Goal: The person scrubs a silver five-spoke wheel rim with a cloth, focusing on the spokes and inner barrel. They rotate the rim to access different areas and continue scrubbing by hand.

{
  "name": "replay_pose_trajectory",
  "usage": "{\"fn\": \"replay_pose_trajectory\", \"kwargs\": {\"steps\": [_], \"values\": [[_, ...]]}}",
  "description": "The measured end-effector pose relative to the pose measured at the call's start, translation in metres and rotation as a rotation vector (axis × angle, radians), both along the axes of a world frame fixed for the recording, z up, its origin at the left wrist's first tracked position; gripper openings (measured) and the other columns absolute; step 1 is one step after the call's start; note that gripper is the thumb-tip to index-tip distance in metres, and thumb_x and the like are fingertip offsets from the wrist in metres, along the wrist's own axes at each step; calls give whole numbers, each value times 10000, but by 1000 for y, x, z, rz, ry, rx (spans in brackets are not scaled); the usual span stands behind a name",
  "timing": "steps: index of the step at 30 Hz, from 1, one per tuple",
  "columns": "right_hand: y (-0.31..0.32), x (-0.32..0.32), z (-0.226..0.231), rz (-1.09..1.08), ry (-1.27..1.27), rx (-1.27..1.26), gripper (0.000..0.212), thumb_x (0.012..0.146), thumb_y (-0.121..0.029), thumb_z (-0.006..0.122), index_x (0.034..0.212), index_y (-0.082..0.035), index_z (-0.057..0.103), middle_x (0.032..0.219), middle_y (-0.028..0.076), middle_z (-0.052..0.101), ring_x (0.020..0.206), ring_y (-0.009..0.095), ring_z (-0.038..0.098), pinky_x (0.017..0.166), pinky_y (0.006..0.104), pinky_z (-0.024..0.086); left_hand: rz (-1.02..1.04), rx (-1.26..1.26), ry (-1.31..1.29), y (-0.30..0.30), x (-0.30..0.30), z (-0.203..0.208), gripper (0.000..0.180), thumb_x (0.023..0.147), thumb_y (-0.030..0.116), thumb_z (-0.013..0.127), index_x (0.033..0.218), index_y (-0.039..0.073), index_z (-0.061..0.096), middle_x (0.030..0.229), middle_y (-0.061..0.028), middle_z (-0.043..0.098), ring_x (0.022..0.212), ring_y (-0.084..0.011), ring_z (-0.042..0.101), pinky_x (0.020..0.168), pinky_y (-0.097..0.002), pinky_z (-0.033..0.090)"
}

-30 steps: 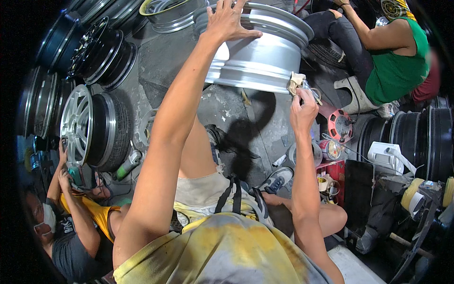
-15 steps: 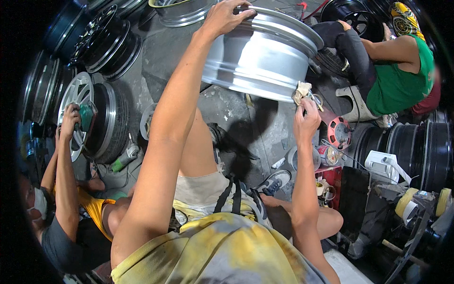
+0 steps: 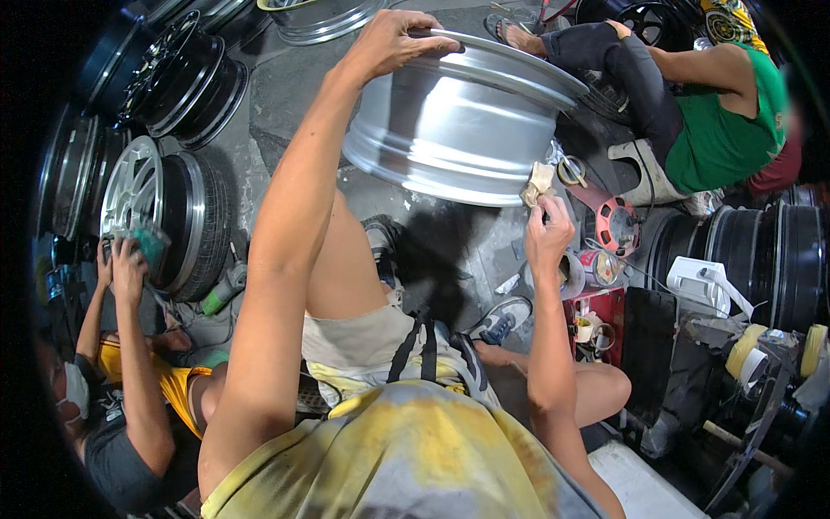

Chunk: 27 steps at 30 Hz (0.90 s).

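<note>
A silver wheel rim (image 3: 471,130) stands tilted in front of me, its barrel facing my way. My left hand (image 3: 402,43) grips its upper lip, fingers curled over the edge. Lower right, my right hand (image 3: 550,227) pinches a crumpled, cream-coloured cloth or sanding sheet (image 3: 538,183) at the rim's bottom lip; its exact kind is hard to make out. The fingers are closed on it, and it seems to touch the metal edge.
At left a co-worker's hands (image 3: 125,264) work on a spoked wheel (image 3: 132,190) beside a tyre (image 3: 203,225). A person in green (image 3: 722,130) sits at right. A red reel (image 3: 616,225), cans (image 3: 599,268), tape rolls (image 3: 745,355) and black rims (image 3: 186,78) surround me.
The silver rim has shifted slightly down and left in view. My right hand and the cream piece have also moved a little down and left, still at the lower lip.
</note>
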State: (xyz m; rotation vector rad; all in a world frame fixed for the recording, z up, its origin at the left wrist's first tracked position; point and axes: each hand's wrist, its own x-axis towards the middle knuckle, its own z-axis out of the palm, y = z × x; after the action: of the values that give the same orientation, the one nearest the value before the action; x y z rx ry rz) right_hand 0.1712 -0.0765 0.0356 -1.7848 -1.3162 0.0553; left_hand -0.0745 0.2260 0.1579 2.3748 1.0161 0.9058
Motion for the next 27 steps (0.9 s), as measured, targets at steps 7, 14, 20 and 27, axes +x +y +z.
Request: {"fn": "replay_pose_trajectory", "kwargs": {"steps": [7, 14, 20, 27], "values": [[-5, 26, 8, 11, 375, -65, 139, 914, -22, 598, 960, 73, 688, 828, 56, 682, 807, 160, 646, 740, 293, 497, 48, 153, -97, 18, 4, -11, 600, 754, 645, 806, 1036, 115, 791, 985, -109, 764, 953, -288, 732, 853, -447, 593], [-43, 15, 16, 62, 695, -253, 131, 964, -72, 588, 910, -1, 684, 781, -59, 588, 710, 26, 486, 614, 227, 396, 119, 187, 14, 26, 19, 8, 811, 652, 705, 814, 1189, 121, 646, 1122, -153, 665, 1087, -353, 614, 932, -519, 503], [-75, 9, -11, 124, 791, -380, 147, 972, -91, 572, 908, -6, 673, 783, -57, 586, 730, 39, 503, 646, 237, 427, 196, 199, 187, 20, 36, 18, 1028, 564, 756, 821, 1320, 126, 523, 1238, -191, 579, 1202, -410, 512, 1000, -581, 427], [-79, 4, -44, 125, 676, -398, 125, 932, -103, 590, 919, 6, 652, 726, -12, 558, 709, 70, 498, 643, 279, 430, 275, 231, 343, 14, 49, 19, 1301, 462, 815, 829, 1472, 131, 379, 1375, -235, 479, 1335, -475, 394, 1079, -653, 337]]}}
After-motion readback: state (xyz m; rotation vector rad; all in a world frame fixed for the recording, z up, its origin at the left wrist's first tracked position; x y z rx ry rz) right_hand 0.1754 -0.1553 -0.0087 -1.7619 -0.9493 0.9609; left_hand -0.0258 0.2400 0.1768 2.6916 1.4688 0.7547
